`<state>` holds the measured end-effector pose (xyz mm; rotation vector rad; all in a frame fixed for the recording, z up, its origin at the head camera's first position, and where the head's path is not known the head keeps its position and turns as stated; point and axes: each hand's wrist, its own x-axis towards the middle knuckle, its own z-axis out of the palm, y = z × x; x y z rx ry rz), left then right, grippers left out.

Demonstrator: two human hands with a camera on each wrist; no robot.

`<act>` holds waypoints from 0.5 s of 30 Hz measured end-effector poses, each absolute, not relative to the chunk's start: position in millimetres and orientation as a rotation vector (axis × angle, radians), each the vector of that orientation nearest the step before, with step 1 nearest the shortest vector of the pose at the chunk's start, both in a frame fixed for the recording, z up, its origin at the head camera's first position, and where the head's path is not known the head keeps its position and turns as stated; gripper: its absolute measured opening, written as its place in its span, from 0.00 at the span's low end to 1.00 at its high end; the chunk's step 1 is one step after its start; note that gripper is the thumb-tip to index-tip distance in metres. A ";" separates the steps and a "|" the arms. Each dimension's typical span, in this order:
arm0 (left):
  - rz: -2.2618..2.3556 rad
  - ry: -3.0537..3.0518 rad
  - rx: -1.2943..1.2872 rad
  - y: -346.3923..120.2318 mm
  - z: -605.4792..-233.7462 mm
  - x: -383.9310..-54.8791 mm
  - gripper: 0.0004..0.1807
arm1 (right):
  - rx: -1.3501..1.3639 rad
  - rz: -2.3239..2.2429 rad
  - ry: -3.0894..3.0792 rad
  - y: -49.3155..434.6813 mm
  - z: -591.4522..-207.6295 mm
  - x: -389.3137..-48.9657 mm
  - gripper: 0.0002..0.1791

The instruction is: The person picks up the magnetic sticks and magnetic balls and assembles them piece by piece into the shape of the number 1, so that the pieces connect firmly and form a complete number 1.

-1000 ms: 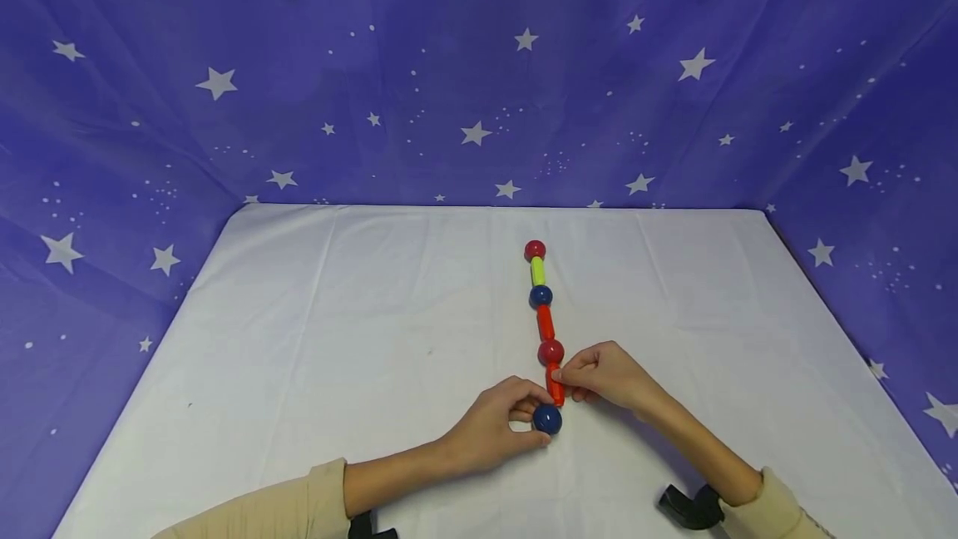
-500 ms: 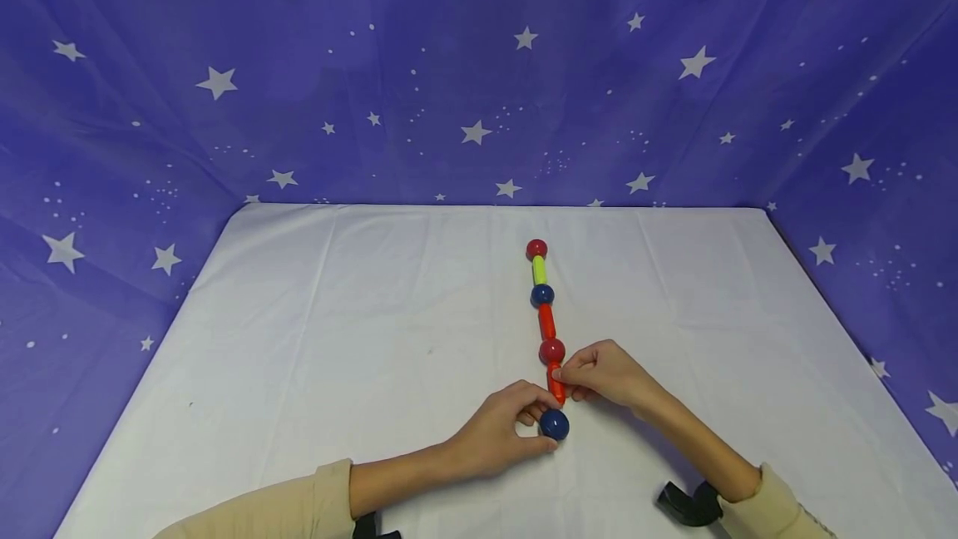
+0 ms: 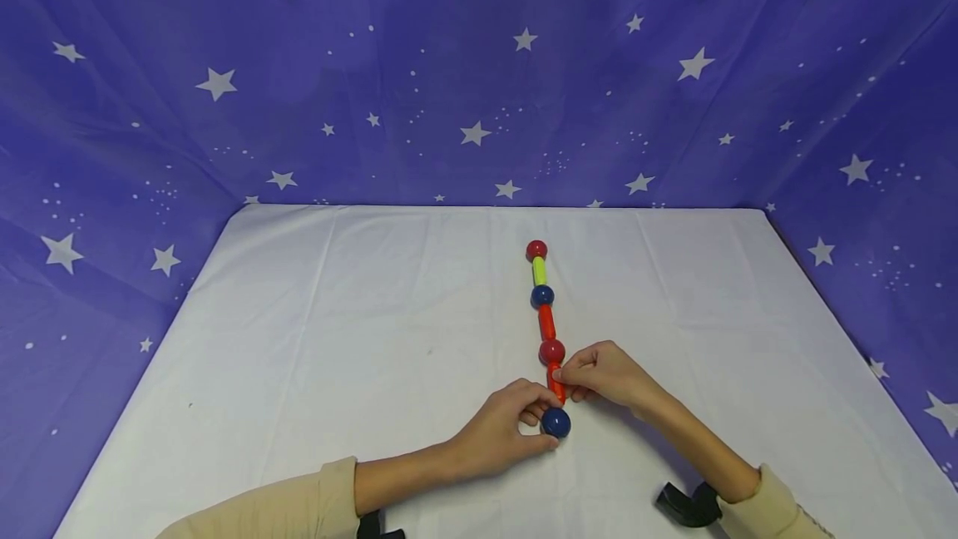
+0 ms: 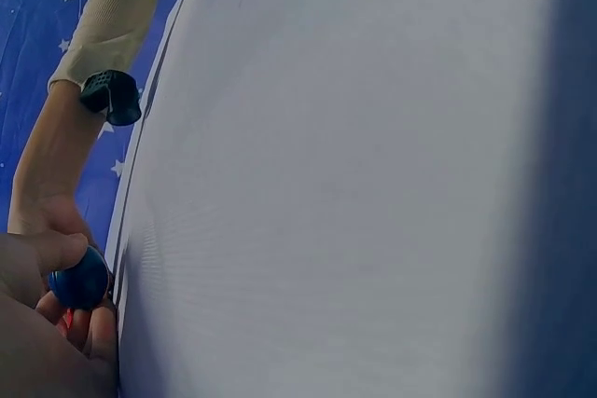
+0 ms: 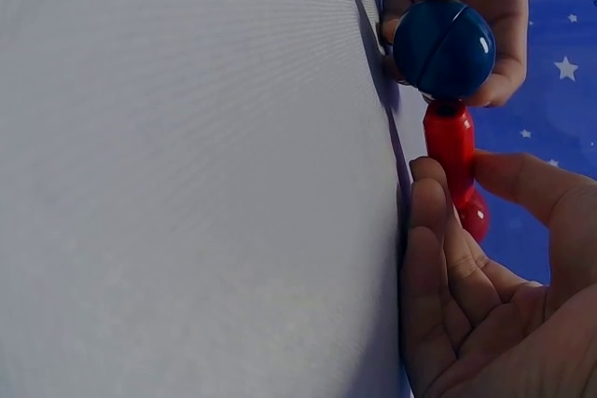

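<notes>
My left hand pinches a glossy blue ball between thumb and fingers, at the near end of a chain of balls and rods. The near red rod is held between the thumb and fingers of my right hand. In the right wrist view the blue ball sits right by the end of the red rod; whether they touch is hard to tell. Beyond that rod the chain runs on: red ball, another red rod, blue ball, yellow-green rod, red ball.
The chain lies on a white cloth-covered table. Purple-blue cloth with white stars hangs behind and on both sides. Black wrist mounts show at each sleeve, such as the right one.
My left hand has moved slightly right with the blue ball, bringing it in line with the near rod's end. The chain has shifted a touch to the right; my right hand stays put.
</notes>
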<state>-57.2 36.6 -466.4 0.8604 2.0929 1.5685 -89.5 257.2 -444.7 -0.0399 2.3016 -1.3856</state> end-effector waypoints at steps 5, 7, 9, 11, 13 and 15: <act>1.553 2.108 0.867 37.7 -465.4 -57.9 0.20 | -0.042 -1.387 2.300 257.3 -445.0 -89.9 0.09; 1.548 2.115 0.875 37.9 -465.2 -57.8 0.20 | -0.043 -1.395 2.295 257.3 -445.1 -90.0 0.09; 1.548 2.117 0.883 38.0 -465.2 -57.6 0.20 | -0.040 -1.403 2.290 257.2 -445.0 -90.0 0.09; 1.549 2.121 0.895 38.2 -465.2 -57.5 0.20 | -0.035 -1.405 2.286 257.0 -444.9 -89.9 0.09; 1.546 2.124 0.904 38.4 -465.0 -57.5 0.20 | -0.031 -1.405 2.286 256.8 -444.7 -89.9 0.09; 1.542 2.128 0.908 38.6 -464.5 -57.6 0.20 | -0.030 -1.403 2.288 256.6 -444.4 -89.9 0.10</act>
